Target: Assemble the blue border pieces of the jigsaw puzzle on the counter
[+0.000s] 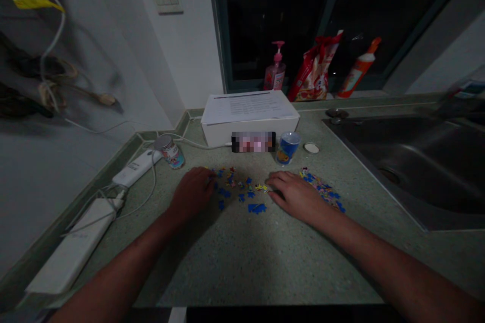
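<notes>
Standing behind puzzle pieces (pixel 256 208) are a can (pixel 287 150) and perhaps a phone (pixel 253 142).

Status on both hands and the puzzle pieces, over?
Left hand at left edge of scattered puzzle pieces. Right hand by yellow pieces; grips unclear. Blue can just beyond right hand.

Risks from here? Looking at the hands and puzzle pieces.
1. The pile of puzzle pieces lies right beside the right hand, on the side toward the sink; an outward sweep might push some toward the basin.
2. The blue can stands just beyond that hand, so a careless reach could tip it.
3. In this dim light, the many blue pieces near the left hand may be easy to mix up.
</notes>
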### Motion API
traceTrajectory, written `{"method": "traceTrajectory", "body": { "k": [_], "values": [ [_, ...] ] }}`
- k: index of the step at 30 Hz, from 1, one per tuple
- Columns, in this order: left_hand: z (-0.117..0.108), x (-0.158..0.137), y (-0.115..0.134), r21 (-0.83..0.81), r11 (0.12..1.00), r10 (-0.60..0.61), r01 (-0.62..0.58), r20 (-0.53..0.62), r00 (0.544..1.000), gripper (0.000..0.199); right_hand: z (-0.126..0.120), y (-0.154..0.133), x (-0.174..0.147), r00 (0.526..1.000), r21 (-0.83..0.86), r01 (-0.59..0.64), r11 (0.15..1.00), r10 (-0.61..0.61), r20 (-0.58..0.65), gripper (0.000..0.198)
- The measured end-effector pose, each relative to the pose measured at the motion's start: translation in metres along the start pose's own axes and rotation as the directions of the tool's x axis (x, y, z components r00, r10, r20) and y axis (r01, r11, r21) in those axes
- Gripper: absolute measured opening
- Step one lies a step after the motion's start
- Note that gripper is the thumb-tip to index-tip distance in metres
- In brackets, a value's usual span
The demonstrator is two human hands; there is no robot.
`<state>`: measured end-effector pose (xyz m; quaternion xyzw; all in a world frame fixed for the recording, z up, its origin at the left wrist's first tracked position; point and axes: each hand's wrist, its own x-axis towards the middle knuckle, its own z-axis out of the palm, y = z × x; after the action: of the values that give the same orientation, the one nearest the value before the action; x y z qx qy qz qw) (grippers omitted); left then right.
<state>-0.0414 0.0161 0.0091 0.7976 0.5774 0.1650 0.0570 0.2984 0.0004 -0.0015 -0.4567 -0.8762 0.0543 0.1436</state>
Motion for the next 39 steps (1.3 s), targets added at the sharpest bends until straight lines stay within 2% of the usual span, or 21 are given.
{"method": "traceTrajectory", "body": {
  "k": [4, 8, 12, 17, 27, 33, 39],
  "values": [
    [-0.001, 0.003, -0.010, 0.071, 0.997, -0.034, 0.034, 0.002, 0.999, 0.026, -0.001, 0.000, 0.000, 1.000, -0.006, -0.009, 1.000, 0.010, 0.013, 0.019],
    [-0.001, 0.004, -0.011, 0.112, 0.994, -0.023, 0.018, 0.037, 0.999, 0.031, -0.005, -0.003, 0.001, 1.000, -0.005, -0.018, 1.000, 0.018, 0.023, 0.019],
    [-0.002, 0.002, -0.008, 0.096, 0.995, 0.009, -0.015, 0.060, 0.998, 0.030, -0.006, -0.004, 0.001, 0.999, -0.005, -0.021, 1.000, 0.021, 0.030, 0.019],
    [0.004, 0.002, -0.010, 0.076, 0.996, 0.046, -0.047, 0.015, 0.999, 0.032, -0.004, -0.002, 0.001, 1.000, -0.002, -0.009, 1.000, 0.009, 0.027, 0.019],
    [0.013, 0.005, -0.016, 0.048, 0.993, 0.104, -0.104, 0.007, 0.995, 0.034, -0.003, -0.001, 0.000, 1.000, 0.001, -0.007, 1.000, 0.007, 0.017, 0.020],
    [0.016, 0.006, -0.021, 0.071, 0.989, 0.135, -0.132, -0.030, 0.990, 0.029, -0.003, -0.002, 0.000, 1.000, 0.004, -0.006, 1.000, 0.006, 0.019, 0.020],
    [0.013, 0.005, -0.021, 0.069, 0.990, 0.122, -0.121, -0.015, 0.992, 0.025, -0.003, -0.002, 0.000, 1.000, 0.000, -0.003, 1.000, 0.003, 0.011, 0.019]
  ]
}}
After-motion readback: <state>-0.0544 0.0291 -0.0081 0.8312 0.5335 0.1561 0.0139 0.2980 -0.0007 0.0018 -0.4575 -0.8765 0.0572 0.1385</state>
